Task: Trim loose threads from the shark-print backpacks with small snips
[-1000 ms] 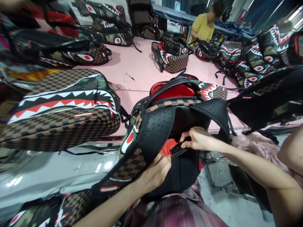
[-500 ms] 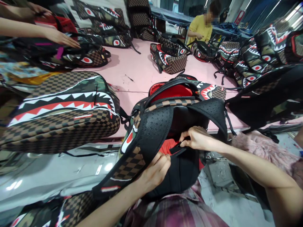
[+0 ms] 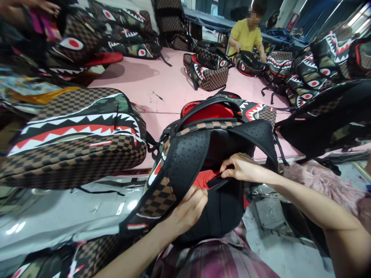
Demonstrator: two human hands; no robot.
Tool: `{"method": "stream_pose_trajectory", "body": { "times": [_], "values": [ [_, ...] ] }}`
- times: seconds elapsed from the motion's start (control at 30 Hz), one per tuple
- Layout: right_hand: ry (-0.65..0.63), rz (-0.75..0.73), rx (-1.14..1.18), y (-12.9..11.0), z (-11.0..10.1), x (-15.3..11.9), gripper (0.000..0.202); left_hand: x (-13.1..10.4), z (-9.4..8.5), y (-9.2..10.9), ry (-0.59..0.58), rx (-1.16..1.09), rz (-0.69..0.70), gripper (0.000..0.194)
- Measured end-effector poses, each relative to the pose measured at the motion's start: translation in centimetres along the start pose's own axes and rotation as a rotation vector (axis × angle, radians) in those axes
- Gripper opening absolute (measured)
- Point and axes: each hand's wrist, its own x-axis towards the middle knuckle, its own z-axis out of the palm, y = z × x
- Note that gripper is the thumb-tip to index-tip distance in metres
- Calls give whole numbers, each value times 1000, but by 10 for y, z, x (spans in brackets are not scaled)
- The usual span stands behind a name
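Note:
A checkered backpack stands in front of me with its black back panel facing me. A pocket in that panel gapes, showing red lining. My left hand is closed on the pocket's left edge, beside the wide black shoulder strap. Pinched between the fingers of my right hand is the black edge at the pocket's right end; whether a zipper pull is in them I cannot tell. The backpack's top is unzipped, and its red inside shows.
To the left lies a shark-mouth backpack on the pink table. Another backpack stands farther back, and several are piled at right. A co-worker in yellow handles a bag; another person's hand is at upper left.
My hands and the backpack have barely moved. At upper left, the other person's bag has been lifted and turned. The co-worker in yellow has spread both hands to the bag there.

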Motion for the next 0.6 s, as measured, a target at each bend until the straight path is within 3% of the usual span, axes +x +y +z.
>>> {"method": "stream_pose_trajectory", "body": {
  "times": [0.13, 0.23, 0.33, 0.43, 0.5, 0.6],
  "values": [
    [10, -2, -40, 4, 2, 4, 10, 2, -1, 2, -31, -1, 28, 29],
    [58, -100, 209, 4, 0, 4, 12, 14, -3, -3, -22, -22, -32, 21],
    [146, -269, 475, 0, -4, -5, 24, 36, 3, -20, 51, -31, -130, 14],
    [207, -341, 465, 0, 0, -18, 45, 58, 16, -43, 44, 32, -217, 33],
    [312, -274, 436, 13, 7, -22, 48, 64, 26, -55, -47, 81, -202, 48],
    [582, -8, 486, 57, 22, -19, 34, 48, 38, -70, -164, 152, -214, 53]
  ]
}}
